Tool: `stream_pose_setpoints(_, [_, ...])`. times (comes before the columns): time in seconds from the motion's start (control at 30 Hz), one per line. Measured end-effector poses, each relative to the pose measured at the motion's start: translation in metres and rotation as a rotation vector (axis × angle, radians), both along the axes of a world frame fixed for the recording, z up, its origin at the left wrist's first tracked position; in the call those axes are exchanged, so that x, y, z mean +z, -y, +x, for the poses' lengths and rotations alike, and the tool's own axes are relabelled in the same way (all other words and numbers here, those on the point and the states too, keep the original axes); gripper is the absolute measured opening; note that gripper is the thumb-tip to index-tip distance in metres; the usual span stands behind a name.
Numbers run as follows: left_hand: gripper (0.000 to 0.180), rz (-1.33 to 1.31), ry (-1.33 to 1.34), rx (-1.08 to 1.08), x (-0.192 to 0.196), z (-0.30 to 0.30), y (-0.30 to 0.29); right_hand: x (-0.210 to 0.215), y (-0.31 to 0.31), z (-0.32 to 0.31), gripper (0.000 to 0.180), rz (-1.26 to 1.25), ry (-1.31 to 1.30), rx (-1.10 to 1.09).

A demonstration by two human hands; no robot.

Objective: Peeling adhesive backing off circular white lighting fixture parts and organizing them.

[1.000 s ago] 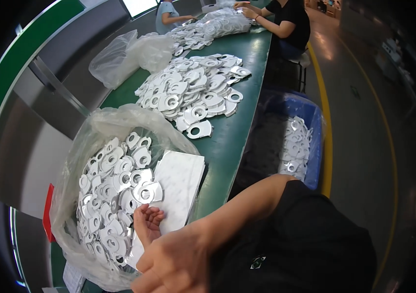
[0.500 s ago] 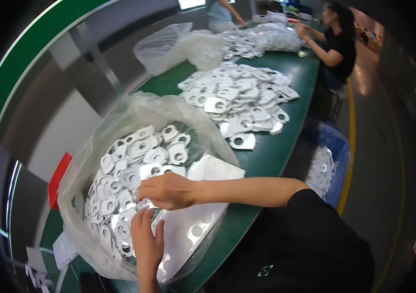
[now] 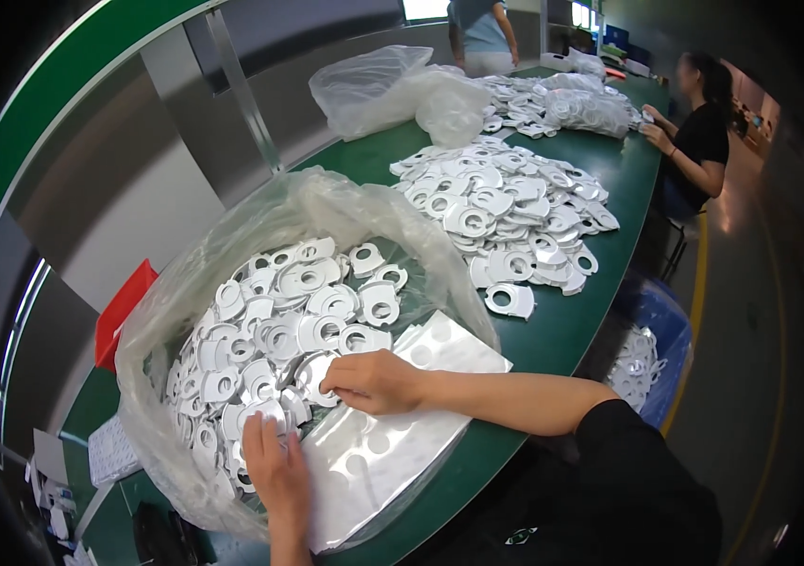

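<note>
Head view, items listed by position against the open plastic bag [image 3: 145,396], which sat on the green desk [image 3: 567,332].

Left hand [image 3: 275,467]: at the near side of the bag's contents; loosely spread, fingers extended, thumb standing a little apart; fingertips against a glossy white piece [image 3: 268,411].

Right hand [image 3: 380,380]: reached over the bag from its right side; fingers curled, fingertips at the edge of a white ring piece [image 3: 313,379]; thumb hidden, so whether it pinched the piece could not be told.

White ring pieces [image 3: 306,277]: many, heaped loose inside the bag, each with a round hole.

White sheets [image 3: 355,491]: stacked at the right side of the bag, beneath the right forearm.

Pile of similar pieces [image 3: 515,200]: beyond the bag and to its right, one piece [image 3: 510,301] lying at the pile's near edge.

Second plastic bag [image 3: 449,102]: crumpled, beyond the first bag.

Red bin [image 3: 125,313]: just left of the bag.

Blue crate [image 3: 674,332]: right of the bag, past the desk edge, with white parts [image 3: 638,363] inside.
</note>
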State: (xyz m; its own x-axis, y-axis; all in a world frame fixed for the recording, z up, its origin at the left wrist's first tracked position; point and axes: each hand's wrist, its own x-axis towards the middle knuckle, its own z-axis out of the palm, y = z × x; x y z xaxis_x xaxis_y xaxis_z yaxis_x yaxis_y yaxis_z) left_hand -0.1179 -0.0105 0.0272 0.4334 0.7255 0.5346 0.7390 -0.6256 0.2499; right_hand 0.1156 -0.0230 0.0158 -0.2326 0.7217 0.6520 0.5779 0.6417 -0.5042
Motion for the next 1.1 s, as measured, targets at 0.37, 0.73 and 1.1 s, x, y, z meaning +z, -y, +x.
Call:
stream_pose_setpoints(0.37, [0.033,0.189,0.175,-0.097,-0.003,-0.003,0.0,-0.002,-0.001,0.0,0.014,0.004,-0.009,0.024])
stream_pose_setpoints(0.73, [0.019,-0.624,1.072,-0.381,0.0,0.006,0.022,0.008,0.01,-0.016,0.019,0.128,0.085,0.13])
stream_pose_setpoints(1.1, [0.02,-1.339,1.61,-0.419,-0.002,0.008,0.005,0.04,0.01,0.014,0.013,-0.379,0.095,-0.03])
